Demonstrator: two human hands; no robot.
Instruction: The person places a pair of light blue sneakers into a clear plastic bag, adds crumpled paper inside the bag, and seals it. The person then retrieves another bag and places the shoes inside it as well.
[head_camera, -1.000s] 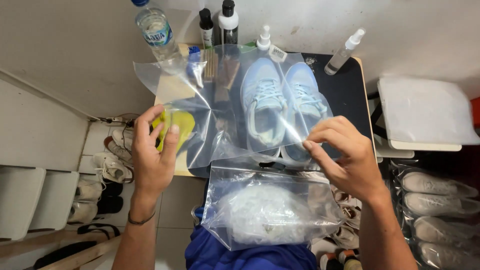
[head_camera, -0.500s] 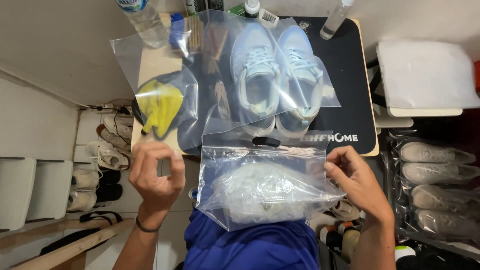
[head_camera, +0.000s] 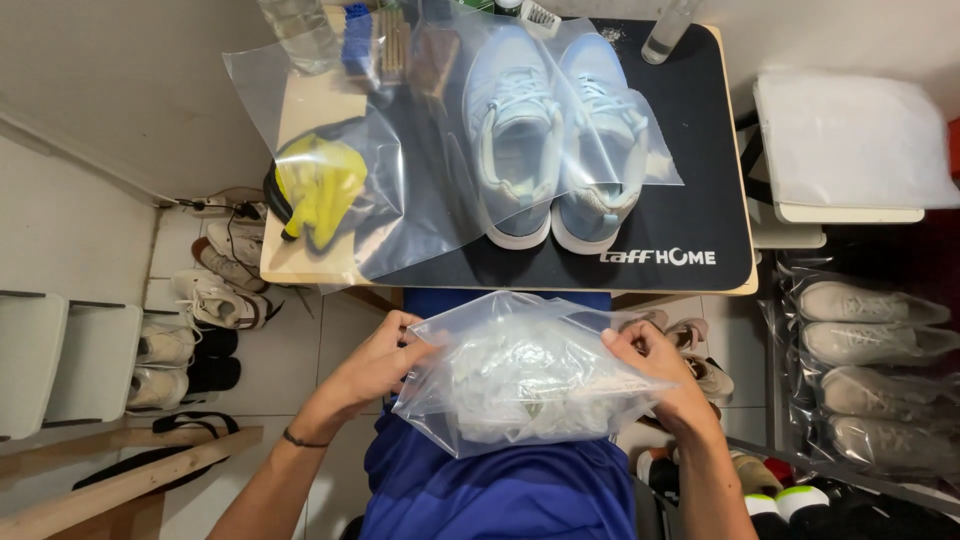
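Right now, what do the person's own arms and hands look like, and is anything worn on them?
Both hands are bare: no gloves and no rings that I can make out. The left hand has a thin dark band around the wrist. The right hand shows nothing at the wrist. Both forearms are uncovered, with no sleeves in view. Lower down, blue clothing shows at the person's body.

The crumpled white contents of the clear bag (head_camera: 525, 385) are too blurred to identify, and the bag hides most fingers of both hands. The water bottle (head_camera: 298, 30) and spray bottle (head_camera: 668, 32) are cut off by the top edge
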